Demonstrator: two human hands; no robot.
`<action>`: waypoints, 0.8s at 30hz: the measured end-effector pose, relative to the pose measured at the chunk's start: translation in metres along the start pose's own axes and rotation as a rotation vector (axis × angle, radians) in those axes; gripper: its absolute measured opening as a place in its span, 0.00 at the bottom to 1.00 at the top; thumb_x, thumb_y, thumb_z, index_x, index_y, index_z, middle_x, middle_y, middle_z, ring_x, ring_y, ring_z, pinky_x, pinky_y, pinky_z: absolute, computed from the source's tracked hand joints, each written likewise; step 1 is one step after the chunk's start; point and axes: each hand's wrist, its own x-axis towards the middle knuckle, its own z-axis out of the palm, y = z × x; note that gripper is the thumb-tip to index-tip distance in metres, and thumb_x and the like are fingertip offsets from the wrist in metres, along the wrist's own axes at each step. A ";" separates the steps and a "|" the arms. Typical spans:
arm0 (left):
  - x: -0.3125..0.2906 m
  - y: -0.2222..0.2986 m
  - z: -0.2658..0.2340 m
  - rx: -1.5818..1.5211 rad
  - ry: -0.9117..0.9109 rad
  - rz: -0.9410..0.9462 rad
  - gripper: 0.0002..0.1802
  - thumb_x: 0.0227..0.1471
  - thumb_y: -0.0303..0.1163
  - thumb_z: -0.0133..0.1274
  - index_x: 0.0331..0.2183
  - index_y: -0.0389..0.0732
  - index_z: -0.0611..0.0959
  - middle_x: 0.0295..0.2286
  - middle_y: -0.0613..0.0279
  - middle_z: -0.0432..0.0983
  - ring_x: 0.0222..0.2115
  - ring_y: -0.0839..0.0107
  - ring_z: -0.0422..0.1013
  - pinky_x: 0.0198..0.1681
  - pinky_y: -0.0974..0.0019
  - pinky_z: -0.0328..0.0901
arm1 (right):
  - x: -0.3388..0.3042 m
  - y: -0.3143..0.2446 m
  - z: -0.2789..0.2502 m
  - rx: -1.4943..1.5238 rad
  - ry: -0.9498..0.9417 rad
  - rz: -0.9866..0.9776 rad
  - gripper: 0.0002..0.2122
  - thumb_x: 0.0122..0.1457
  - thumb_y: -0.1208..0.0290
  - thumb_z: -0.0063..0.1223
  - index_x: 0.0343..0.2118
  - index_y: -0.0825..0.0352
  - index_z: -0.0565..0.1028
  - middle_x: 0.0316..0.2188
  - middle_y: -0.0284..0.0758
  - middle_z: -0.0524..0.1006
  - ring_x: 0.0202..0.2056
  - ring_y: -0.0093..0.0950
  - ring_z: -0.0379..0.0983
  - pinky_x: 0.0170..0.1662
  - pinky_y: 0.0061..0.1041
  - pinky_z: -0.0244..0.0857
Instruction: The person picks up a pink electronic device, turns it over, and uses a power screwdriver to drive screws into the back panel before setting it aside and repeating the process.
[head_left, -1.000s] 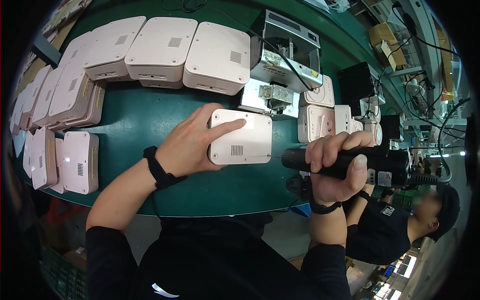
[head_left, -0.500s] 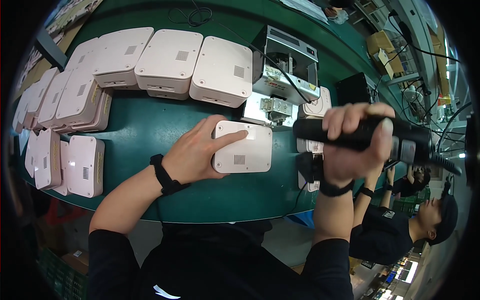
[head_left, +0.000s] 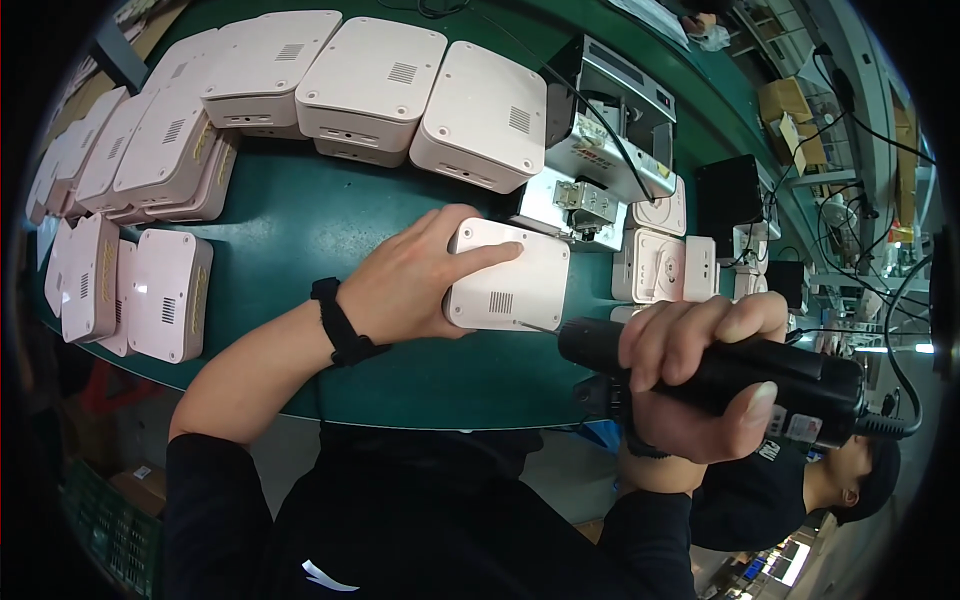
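Observation:
My left hand (head_left: 415, 265) grips the left end of a white plastic box (head_left: 530, 275) that has a small vent grille and corner screw holes. Its index finger lies across the top face, the other fingers and thumb around the side. In my right hand (head_left: 700, 370) is a black corded electric screwdriver (head_left: 770, 385), fingers wrapped round its body. The thin bit points left and reaches the box's lower edge, close to the vent; whether it sits in a hole I cannot tell.
Stacked white boxes (head_left: 370, 80) line the back and left of the green table (head_left: 300, 230). Behind my box stands a metal screw feeder (head_left: 610, 140). Opened white housings (head_left: 655, 265) lie right of it. A co-worker (head_left: 760, 500) in dark clothes is at the right.
The screwdriver has come down and toward the box, its bit now visible near the box's lower edge. My left hand keeps its hold. The whole view has shifted slightly.

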 end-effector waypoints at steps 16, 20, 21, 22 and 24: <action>-0.002 0.001 0.001 -0.026 0.012 -0.003 0.44 0.31 0.34 0.72 0.55 0.57 0.74 0.48 0.53 0.64 0.49 0.52 0.67 0.50 0.57 0.69 | -0.007 0.013 0.004 -0.039 -0.007 0.054 0.21 0.56 0.50 0.55 0.37 0.60 0.61 0.18 0.30 0.67 0.15 0.25 0.65 0.25 0.30 0.64; -0.001 0.004 0.000 0.012 -0.010 -0.010 0.44 0.32 0.35 0.71 0.55 0.57 0.74 0.48 0.53 0.64 0.49 0.52 0.67 0.50 0.57 0.68 | 0.023 0.014 -0.016 0.019 0.026 -0.119 0.18 0.59 0.51 0.51 0.39 0.61 0.64 0.19 0.31 0.68 0.16 0.25 0.65 0.25 0.30 0.63; -0.001 0.004 0.000 0.014 -0.010 -0.005 0.44 0.32 0.35 0.71 0.55 0.57 0.74 0.48 0.53 0.64 0.49 0.52 0.67 0.50 0.57 0.68 | 0.034 0.016 -0.021 0.026 0.083 -0.208 0.18 0.60 0.51 0.48 0.40 0.62 0.65 0.19 0.31 0.68 0.16 0.25 0.64 0.25 0.30 0.63; 0.000 0.004 -0.001 0.013 -0.014 -0.001 0.44 0.32 0.35 0.71 0.55 0.57 0.74 0.48 0.53 0.64 0.49 0.52 0.67 0.51 0.57 0.68 | 0.044 0.020 -0.025 0.025 0.085 -0.212 0.18 0.60 0.51 0.48 0.40 0.62 0.65 0.19 0.31 0.68 0.16 0.25 0.64 0.25 0.30 0.63; -0.002 0.003 -0.001 0.011 -0.018 -0.003 0.44 0.32 0.35 0.71 0.56 0.57 0.74 0.49 0.53 0.63 0.49 0.52 0.67 0.51 0.57 0.68 | 0.063 0.031 -0.030 0.007 0.157 -0.207 0.17 0.61 0.52 0.46 0.40 0.63 0.66 0.19 0.32 0.68 0.16 0.25 0.64 0.25 0.30 0.62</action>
